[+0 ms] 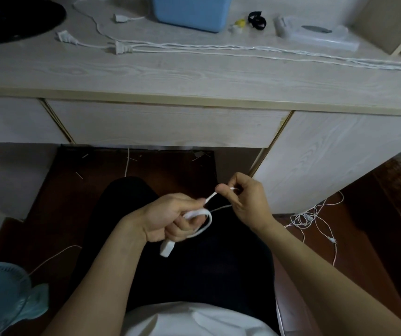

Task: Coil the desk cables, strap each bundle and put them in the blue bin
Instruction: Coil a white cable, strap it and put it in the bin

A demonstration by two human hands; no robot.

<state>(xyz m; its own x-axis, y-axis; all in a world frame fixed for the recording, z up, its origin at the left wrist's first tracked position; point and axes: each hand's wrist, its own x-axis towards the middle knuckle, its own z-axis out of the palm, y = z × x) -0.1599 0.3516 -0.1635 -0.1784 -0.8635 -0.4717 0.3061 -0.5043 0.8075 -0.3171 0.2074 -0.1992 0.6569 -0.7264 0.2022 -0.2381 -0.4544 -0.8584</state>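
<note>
Early stage. Person seated in front of the desk (194, 76), working over the lap.

Left hand (168, 220) curled around a white cable (201, 225): one small loop formed, its white plug end (166, 249) hanging below the palm. Right hand (244, 197) pinches the same cable just right of the left, thumb and fingers closed on the strand, feeding the next turn. From there the cable appears to trail off right toward a loose tangle of thin white wire (313, 217) on the floor; the link between the two is too thin and dim to confirm.

Not done yet, judging by layout:
- This coil has one loop only; most of its length still to gather.
- Long white cables (218, 48) lie stretched across the far desk top, running left to right, plugs (121, 47) at the left end, uncoiled.
- Black strap (257, 20) sits unused on the desk, just right of the blue bin (191, 13).
- Blue bin at far centre of the desk; its inside is cut off by the frame edge, so contents unknown. No finished bundle visible anywhere.

Remaining: finish this coil, strap it, bin it, then repeat for the desk cables.
</note>
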